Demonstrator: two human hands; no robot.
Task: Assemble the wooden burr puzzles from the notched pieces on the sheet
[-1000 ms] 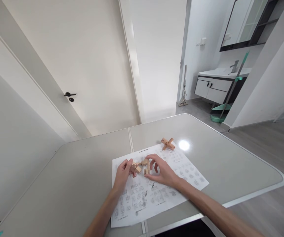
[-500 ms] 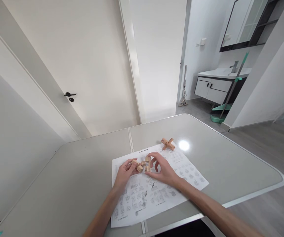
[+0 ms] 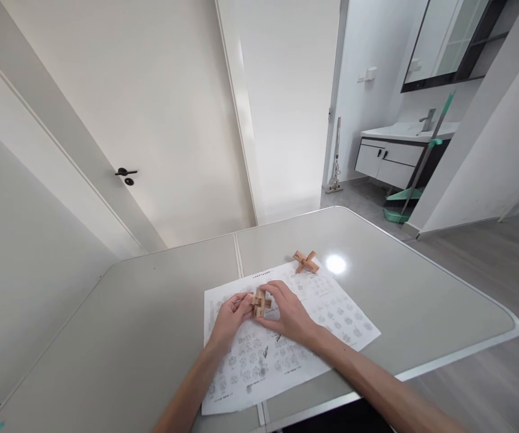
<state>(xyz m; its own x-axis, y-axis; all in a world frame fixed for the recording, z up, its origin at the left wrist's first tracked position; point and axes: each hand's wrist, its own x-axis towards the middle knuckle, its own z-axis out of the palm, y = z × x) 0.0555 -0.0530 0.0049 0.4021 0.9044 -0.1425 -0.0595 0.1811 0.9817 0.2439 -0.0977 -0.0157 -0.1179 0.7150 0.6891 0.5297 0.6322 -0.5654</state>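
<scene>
Above the printed paper sheet [image 3: 250, 361], my two hands meet around notched wooden puzzle pieces. My left hand [image 3: 232, 313] is closed on one wooden puzzle piece [image 3: 256, 300], which points to the right. Thumb and fingers of my right hand [image 3: 286, 310] pinch another notched wooden piece [image 3: 260, 310] by its two ends. The two pieces cross and touch, their notches facing together; how deep they sit in each other I cannot tell. Beyond the right hand, an interlocked wooden cross [image 3: 306, 262] rests at the sheet's far edge.
The grey table [image 3: 151, 337] has a seam running under the sheet and a pale raised rim. A white door [image 3: 173, 120] stands behind it. Farther right are a washbasin cabinet [image 3: 390, 159], a mop [image 3: 337, 156] and a green dustpan [image 3: 397, 215].
My right hand has moved left, bringing its wooden piece against the one in my left hand. The gap between the pieces has closed. The wooden cross has stayed put.
</scene>
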